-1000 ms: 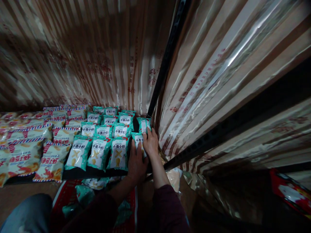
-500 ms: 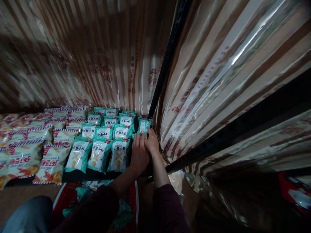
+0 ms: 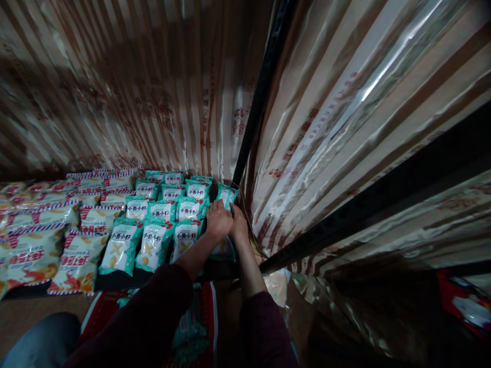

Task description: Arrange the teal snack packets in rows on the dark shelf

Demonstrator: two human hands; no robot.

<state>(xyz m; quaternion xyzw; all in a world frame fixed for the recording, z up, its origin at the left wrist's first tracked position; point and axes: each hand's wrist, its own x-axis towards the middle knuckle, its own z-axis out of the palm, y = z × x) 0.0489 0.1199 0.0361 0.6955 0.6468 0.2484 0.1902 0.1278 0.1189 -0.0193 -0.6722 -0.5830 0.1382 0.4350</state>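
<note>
Rows of small teal-and-white snack bags (image 3: pixel 153 244) lean on a black shelf. At the right end, my left hand (image 3: pixel 219 221) curls over the upper part of a front snack bag (image 3: pixel 223 251), its fingers bent and pressed together. Close against it, my right hand (image 3: pixel 239 224) is closed at the same bag's right upper side. The lower part of this bag shows beneath both hands, but the fingertips' contact is partly hidden. Just beyond the fingers stands another teal bag (image 3: pixel 227 194), near the corner post.
Larger cream snack bags with red lettering (image 3: pixel 74 260) fill the shelf to the left. A black post (image 3: pixel 253 107) rises at the corner, before striped draped sheeting (image 3: pixel 172 76). Below is a red container (image 3: pixel 210 317) with more teal bags (image 3: pixel 190 329).
My left hand has drawn back slightly up and become more curled. A front teal bag now shows beneath my hands. The view has shifted slightly.
</note>
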